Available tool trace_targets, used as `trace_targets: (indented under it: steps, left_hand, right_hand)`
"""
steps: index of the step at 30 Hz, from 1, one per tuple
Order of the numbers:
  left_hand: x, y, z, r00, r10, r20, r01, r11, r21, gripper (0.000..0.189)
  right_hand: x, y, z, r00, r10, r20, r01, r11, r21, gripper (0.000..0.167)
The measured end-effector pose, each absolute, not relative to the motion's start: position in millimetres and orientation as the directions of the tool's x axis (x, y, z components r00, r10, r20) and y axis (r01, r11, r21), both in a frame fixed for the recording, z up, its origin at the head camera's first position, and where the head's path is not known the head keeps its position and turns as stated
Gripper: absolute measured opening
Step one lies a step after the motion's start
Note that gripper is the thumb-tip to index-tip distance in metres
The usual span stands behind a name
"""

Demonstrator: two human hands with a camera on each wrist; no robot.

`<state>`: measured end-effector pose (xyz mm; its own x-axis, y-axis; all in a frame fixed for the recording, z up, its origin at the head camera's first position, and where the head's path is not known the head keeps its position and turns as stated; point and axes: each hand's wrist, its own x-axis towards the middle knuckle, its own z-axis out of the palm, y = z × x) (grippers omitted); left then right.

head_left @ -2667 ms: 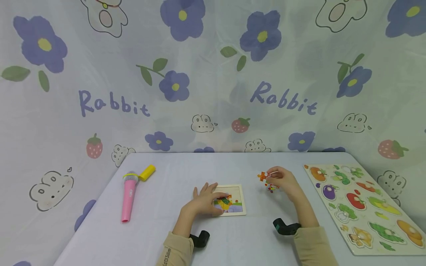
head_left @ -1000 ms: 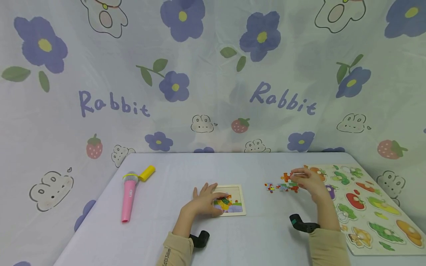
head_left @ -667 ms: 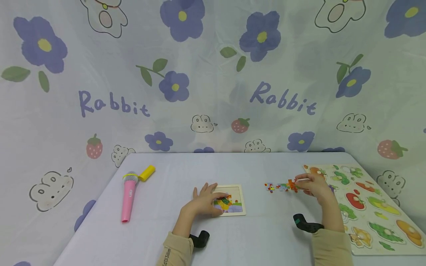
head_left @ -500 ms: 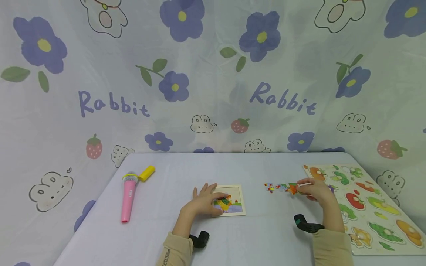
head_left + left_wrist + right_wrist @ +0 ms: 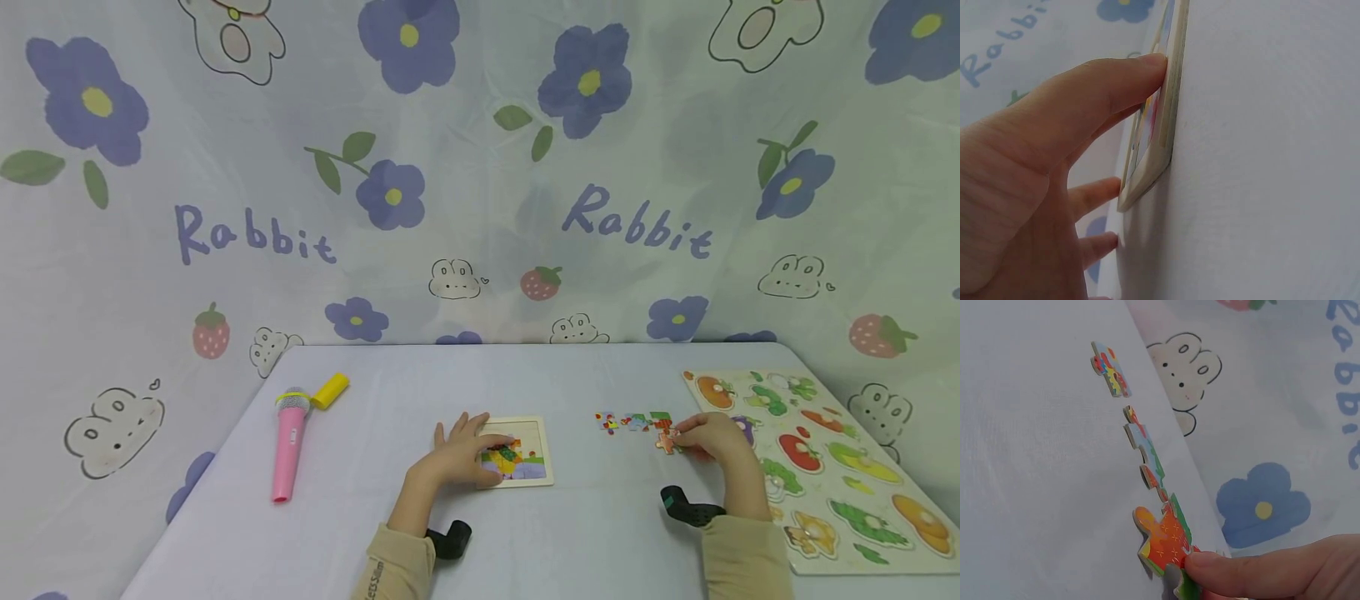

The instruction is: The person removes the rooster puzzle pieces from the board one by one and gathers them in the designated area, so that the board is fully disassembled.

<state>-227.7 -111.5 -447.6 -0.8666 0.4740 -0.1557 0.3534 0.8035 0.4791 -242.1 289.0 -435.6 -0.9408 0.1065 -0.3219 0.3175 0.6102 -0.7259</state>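
Observation:
My left hand (image 5: 453, 457) rests on a small wooden puzzle frame (image 5: 548, 467), its fingers spread. The index finger reaches over the colourful pieces fitted in the frame, and the thumb presses on the near rim, as the left wrist view shows up close. My right hand (image 5: 716, 437) pinches an orange jigsaw piece (image 5: 1169, 540) with yellow and green edges between thumb and fingers, tilted close over the table. Beyond it lies a short row of loose pieces: a red-and-green piece (image 5: 660, 417), a light blue one (image 5: 636, 422) and a multicoloured one (image 5: 607, 422).
A big vegetable peg board (image 5: 817, 521) takes up the table's right side, partly behind my right forearm. On the left lie a pink toy microphone (image 5: 289, 450) and a yellow cylinder (image 5: 330, 392). A patterned cloth (image 5: 480, 208) hangs behind the table.
My right hand, pinching the orange piece, has moved rightward from beside the multicoloured piece, then toward the near side, uncovering the red-and-green piece. My left hand has stayed on the frame.

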Motion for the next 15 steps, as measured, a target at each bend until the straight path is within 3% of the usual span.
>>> trace_targets:
  steps: [7, 11, 15]
  left_hand:
    - [-228, -112, -449, -0.865, 0.478, -0.153, 0.357, 0.8, 0.481, 0.054]
    - [-228, -112, -449, -0.864, 0.479, -0.154, 0.357, 0.8, 0.483, 0.054]
    - [-228, -113, -449, -0.864, 0.48, -0.155, 0.356, 0.798, 0.486, 0.054]
  right_hand:
    - [-244, 288, -438, -0.935, 0.141, -0.325, 0.339, 0.625, -0.703, 0.021]
    - [-240, 282, -434, -0.935, 0.177, -0.307, 0.347, 0.631, -0.694, 0.029]
    - [-240, 274, -432, -0.965, 0.143, -0.219, 0.261, 0.606, -0.752, 0.037]
